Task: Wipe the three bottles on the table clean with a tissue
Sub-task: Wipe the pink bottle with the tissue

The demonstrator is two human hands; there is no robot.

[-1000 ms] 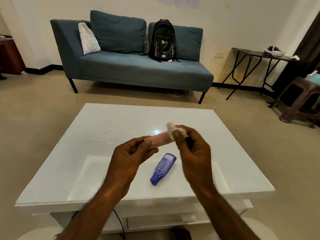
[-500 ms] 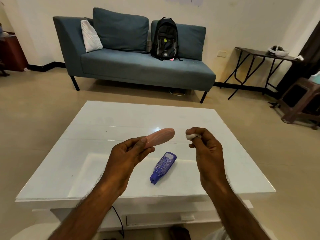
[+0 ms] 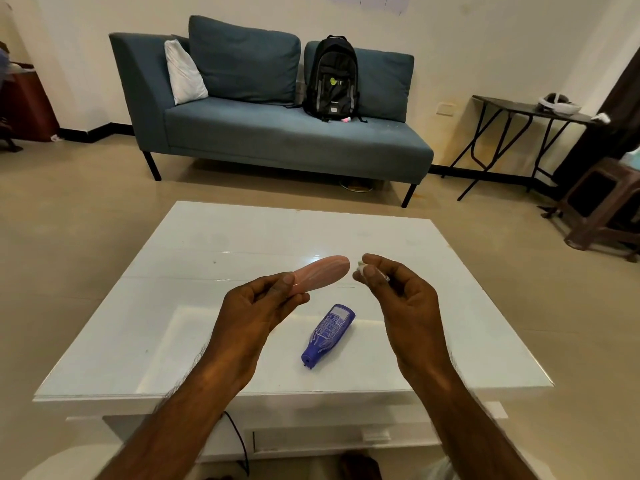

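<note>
2 bottles show from my head view. My left hand [image 3: 256, 306] has its grip pinched on the lower end of the pink bottle [image 3: 323, 273], held mid-frame above the bench [image 3: 207, 244] and tilted up to the right. My right hand [image 3: 405, 296] grips a small wad of tissue [image 3: 360, 266] at its fingertips, just beside the pink bottle's tip, not touching. Below, the blue bottle [image 3: 329, 332] lies on its side, well inside every bench edge. Bare bench surface spreads across the upper half and left.
</note>
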